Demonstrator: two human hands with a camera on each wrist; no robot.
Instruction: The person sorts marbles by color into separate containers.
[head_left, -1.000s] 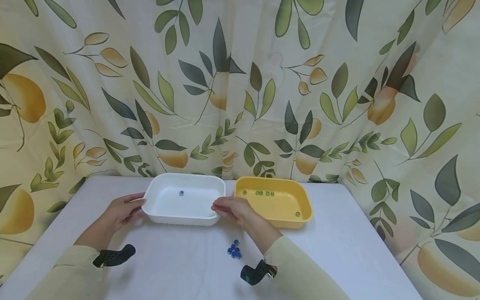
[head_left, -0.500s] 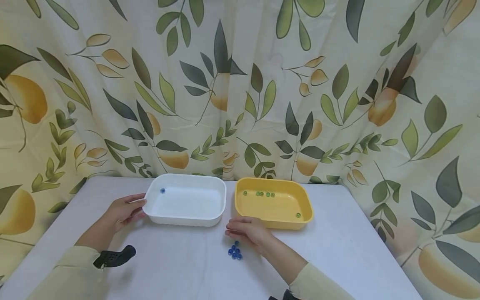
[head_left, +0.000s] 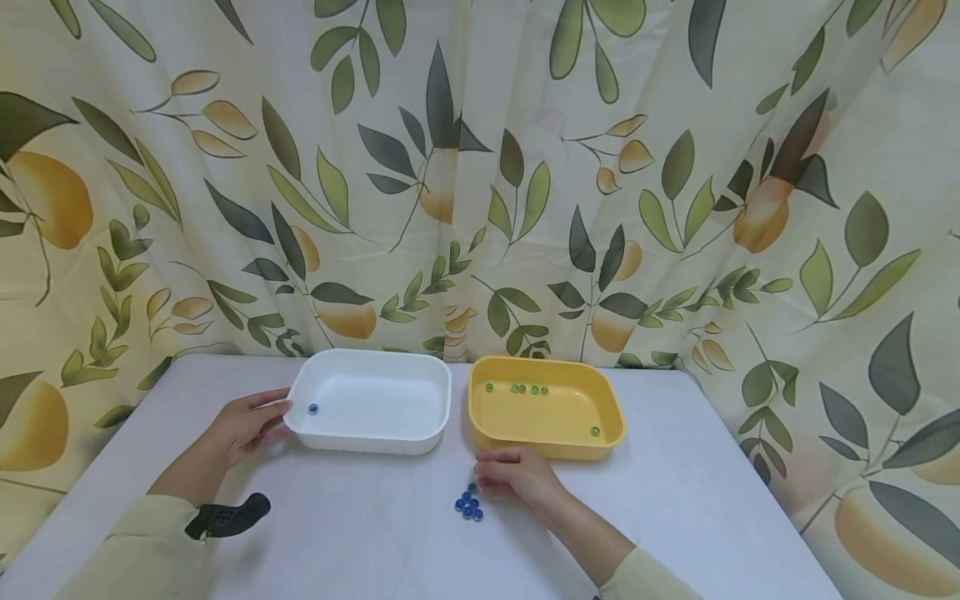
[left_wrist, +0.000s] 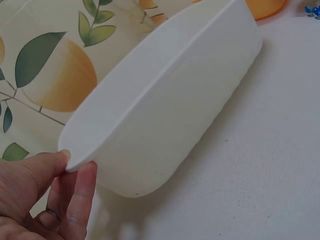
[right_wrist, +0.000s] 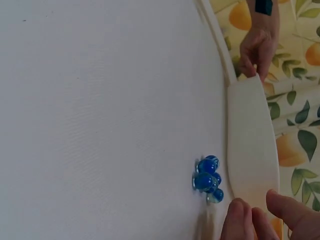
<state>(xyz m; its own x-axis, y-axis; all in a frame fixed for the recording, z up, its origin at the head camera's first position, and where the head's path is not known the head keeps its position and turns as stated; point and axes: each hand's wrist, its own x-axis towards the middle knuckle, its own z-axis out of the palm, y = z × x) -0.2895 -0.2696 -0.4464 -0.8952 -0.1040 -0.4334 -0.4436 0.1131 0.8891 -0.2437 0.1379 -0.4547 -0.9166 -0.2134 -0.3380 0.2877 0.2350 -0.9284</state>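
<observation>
Right hand, head view, shifted from white rectangular plastic tray to beside round blue glass marbles clustered on desk; single blue glass marble rolled to tray's left end, others outside. Yellow rectangular plastic tray with round green marbles just beyond.

Left wrist view: left hand, fingers pinching white tray's rim.

Right wrist view: fingers apart, gripping nothing visible.

My head view looks forward and down from farthest back. Both wrist views are way closer and share the white tray: stretching toward 1 o'clock in left, at 3 in sideways-turned right.
</observation>
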